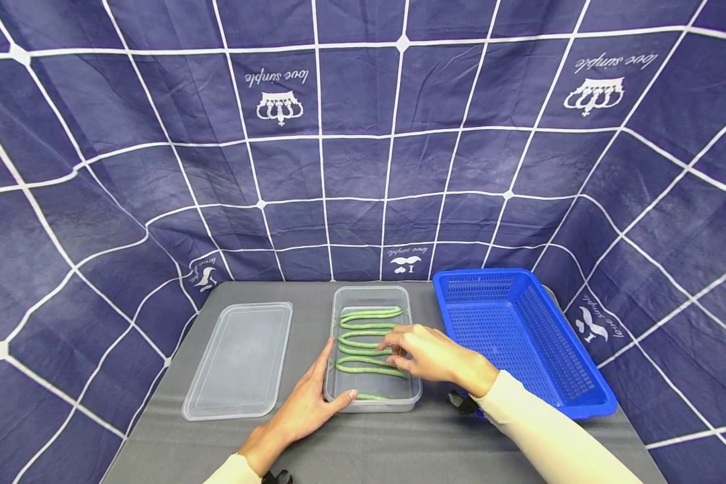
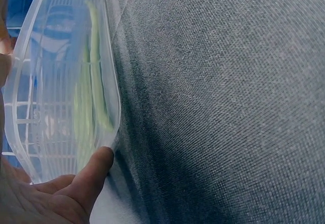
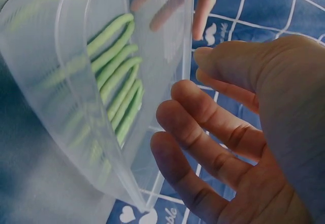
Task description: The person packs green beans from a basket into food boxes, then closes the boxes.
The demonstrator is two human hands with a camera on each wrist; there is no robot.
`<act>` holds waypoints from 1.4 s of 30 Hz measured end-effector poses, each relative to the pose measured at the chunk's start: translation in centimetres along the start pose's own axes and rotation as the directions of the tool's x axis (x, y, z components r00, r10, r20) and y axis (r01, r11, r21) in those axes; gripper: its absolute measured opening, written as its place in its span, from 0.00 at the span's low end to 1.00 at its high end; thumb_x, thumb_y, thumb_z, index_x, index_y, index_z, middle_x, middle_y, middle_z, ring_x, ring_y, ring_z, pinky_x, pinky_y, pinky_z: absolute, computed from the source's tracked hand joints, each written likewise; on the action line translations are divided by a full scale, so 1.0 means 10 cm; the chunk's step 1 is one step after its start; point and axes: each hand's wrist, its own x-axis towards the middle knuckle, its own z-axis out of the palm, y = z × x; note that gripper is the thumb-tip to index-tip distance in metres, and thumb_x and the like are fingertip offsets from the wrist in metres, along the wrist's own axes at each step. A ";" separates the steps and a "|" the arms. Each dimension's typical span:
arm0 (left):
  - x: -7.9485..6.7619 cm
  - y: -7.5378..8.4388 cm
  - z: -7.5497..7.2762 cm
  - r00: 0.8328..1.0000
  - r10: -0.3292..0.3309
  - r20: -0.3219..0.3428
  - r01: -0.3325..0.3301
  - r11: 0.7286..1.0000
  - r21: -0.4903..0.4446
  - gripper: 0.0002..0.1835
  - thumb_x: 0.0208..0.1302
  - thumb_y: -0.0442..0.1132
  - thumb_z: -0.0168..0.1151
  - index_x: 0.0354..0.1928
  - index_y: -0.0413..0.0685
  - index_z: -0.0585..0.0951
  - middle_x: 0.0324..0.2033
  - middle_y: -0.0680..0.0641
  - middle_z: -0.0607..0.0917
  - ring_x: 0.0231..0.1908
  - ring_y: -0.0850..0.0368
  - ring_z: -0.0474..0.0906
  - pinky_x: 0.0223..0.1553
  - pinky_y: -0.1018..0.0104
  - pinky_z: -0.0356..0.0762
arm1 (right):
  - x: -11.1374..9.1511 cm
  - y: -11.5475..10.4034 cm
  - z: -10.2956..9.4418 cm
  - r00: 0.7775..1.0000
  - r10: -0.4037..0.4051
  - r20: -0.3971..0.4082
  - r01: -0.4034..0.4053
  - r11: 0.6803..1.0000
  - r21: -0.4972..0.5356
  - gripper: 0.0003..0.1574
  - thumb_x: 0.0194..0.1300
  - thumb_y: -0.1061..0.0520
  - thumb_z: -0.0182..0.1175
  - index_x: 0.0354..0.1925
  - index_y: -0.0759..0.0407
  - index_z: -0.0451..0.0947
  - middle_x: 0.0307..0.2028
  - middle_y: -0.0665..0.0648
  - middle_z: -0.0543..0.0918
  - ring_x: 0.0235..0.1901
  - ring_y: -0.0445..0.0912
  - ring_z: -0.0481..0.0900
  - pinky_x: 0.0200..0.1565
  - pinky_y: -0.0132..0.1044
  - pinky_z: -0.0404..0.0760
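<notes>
A clear plastic container (image 1: pixel 372 405) stands at the table's middle, with several green beans (image 1: pixel 372 314) laid across its floor, one near the front wall. My left hand (image 1: pixel 305 403) holds the container at its near left corner, thumb over the rim and fingers along the outer wall. In the left wrist view a fingertip (image 2: pixel 104 158) rests at the container's lower edge. Over the container's right side reaches my right hand (image 1: pixel 429 353), its fingers bent down toward the beans. The right wrist view shows these fingers (image 3: pixel 185 127) relaxed, with nothing between them and the thumb.
A translucent flat lid (image 1: pixel 238 359) lies on the grey table at the left. On the right sits a blue perforated basket (image 1: pixel 490 336), close to my right forearm. Blue checked cloth (image 1: pixel 363 168) hangs behind and at both sides.
</notes>
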 end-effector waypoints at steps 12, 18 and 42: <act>-0.02 0.01 0.00 1.000 0.001 -0.009 -0.001 1.000 0.005 0.66 0.72 0.67 0.79 0.98 0.55 0.49 0.92 0.37 0.65 0.89 0.33 0.67 0.86 0.30 0.68 | -0.16 0.11 -0.13 0.997 0.053 -0.047 -0.054 0.999 -0.010 0.15 0.80 0.55 0.75 0.61 0.49 0.94 0.42 0.41 0.89 0.39 0.30 0.86 0.42 0.34 0.88; -0.03 0.03 -0.01 1.000 0.002 -0.018 -0.002 1.000 0.019 0.66 0.72 0.66 0.80 0.98 0.54 0.50 0.90 0.35 0.68 0.88 0.32 0.69 0.86 0.30 0.69 | -0.24 0.20 -0.19 0.994 0.058 -0.095 -0.060 0.998 -0.017 0.14 0.79 0.57 0.76 0.60 0.46 0.94 0.40 0.40 0.87 0.37 0.29 0.82 0.38 0.30 0.83; 0.02 0.11 -0.12 1.000 0.011 -0.027 -0.010 1.000 0.014 0.57 0.76 0.61 0.78 0.95 0.50 0.58 0.77 0.36 0.80 0.68 0.44 0.86 0.58 0.57 0.90 | -0.53 0.47 -0.35 0.973 0.093 -0.210 -0.105 0.994 -0.044 0.13 0.78 0.60 0.76 0.57 0.51 0.94 0.39 0.41 0.88 0.40 0.38 0.88 0.45 0.38 0.88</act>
